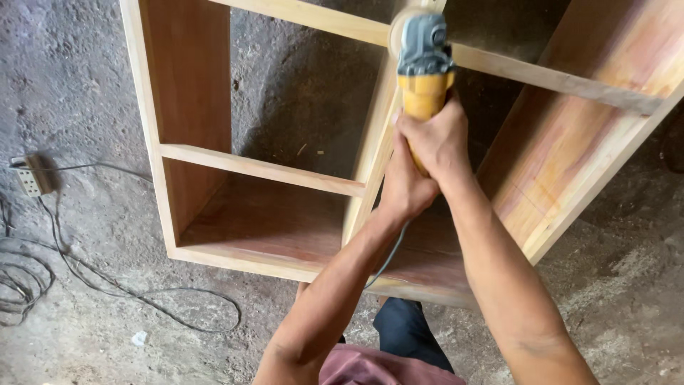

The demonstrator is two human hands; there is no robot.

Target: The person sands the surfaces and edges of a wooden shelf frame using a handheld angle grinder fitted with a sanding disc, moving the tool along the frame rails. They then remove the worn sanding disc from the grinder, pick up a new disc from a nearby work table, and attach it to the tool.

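With both arms outstretched, my right hand (pixel 438 139) and left hand (pixel 402 187) clench the yellow angle grinder (pixel 425 68), its long axis pointing away along the cabinet frame's (pixel 260 169) upright divider.

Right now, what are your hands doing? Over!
Both hands, left hand and right hand, gripping yellow angle grinder. Its head on the wooden cabinet frame. Power cord lying on floor, clear of hands.

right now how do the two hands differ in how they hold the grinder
The right hand grips the yellow grinder higher up its body, just behind the grey head; the left hand wraps lower, at the tail where the cord leaves. The right hand lies on top, partly covering the left hand. Both are closed around the same tool over the wooden cabinet frame.
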